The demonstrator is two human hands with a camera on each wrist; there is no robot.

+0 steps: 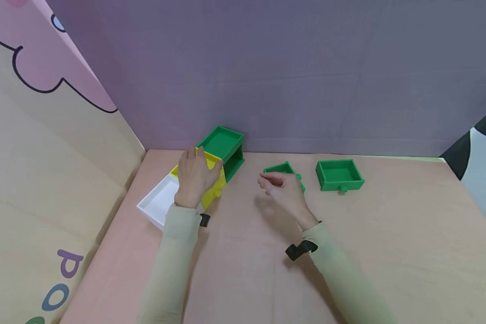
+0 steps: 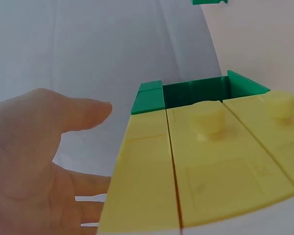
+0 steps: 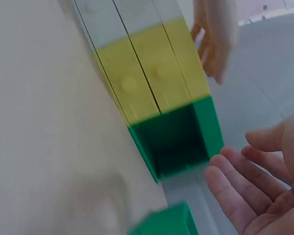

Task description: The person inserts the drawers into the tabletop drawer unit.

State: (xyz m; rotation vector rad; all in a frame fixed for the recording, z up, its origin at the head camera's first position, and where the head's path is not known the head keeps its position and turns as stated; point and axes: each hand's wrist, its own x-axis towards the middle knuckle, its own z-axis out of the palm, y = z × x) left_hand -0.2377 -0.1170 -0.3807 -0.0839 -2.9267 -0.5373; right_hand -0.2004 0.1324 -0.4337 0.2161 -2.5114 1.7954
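Observation:
A row of joined toy drawer units stands at the left: a white unit, a yellow unit with round knobs, and a green unit whose front is an empty opening. My left hand is over the top of the yellow unit, thumb spread from the fingers. My right hand is in the air right of the row, fingers slightly bent, holding nothing. It partly covers one loose green drawer in the head view. Another green drawer, knob toward me, lies farther right.
The units and drawers are on a pink-beige tabletop. A grey-purple cloth wall rises directly behind. At the left stands a printed panel with letters; a black-and-white shape is at the right edge.

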